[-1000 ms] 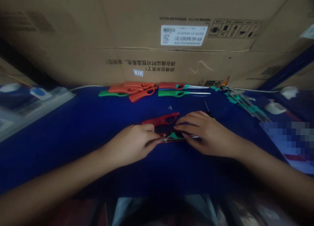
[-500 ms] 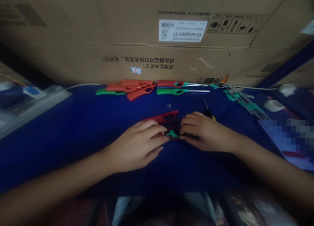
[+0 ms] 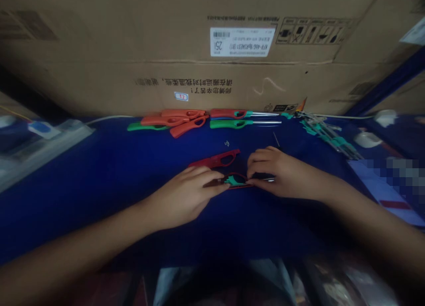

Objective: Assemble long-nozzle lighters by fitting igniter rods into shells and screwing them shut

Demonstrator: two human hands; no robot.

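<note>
On the blue table top (image 3: 99, 173) lies a red lighter half-shell with a teal trigger part (image 3: 234, 180) in it. My left hand (image 3: 186, 195) presses its fingers together on the shell's left end. My right hand (image 3: 275, 172) is curled over the right end, pinching the thin metal tube there. A second red lighter shell (image 3: 217, 159) lies just behind, untouched.
Orange, red and green lighter bodies (image 3: 179, 119) lie in a row at the back, against a big cardboard box (image 3: 212, 53). A bundle of teal-tipped metal tubes (image 3: 328, 135) lies back right. A clear tray (image 3: 40, 142) sits at the left, and a small screw (image 3: 227, 143) is mid-table.
My right hand has drawn back to the right, uncovering the teal part, and its fingers have curled. My left hand has shifted slightly along the shell.
</note>
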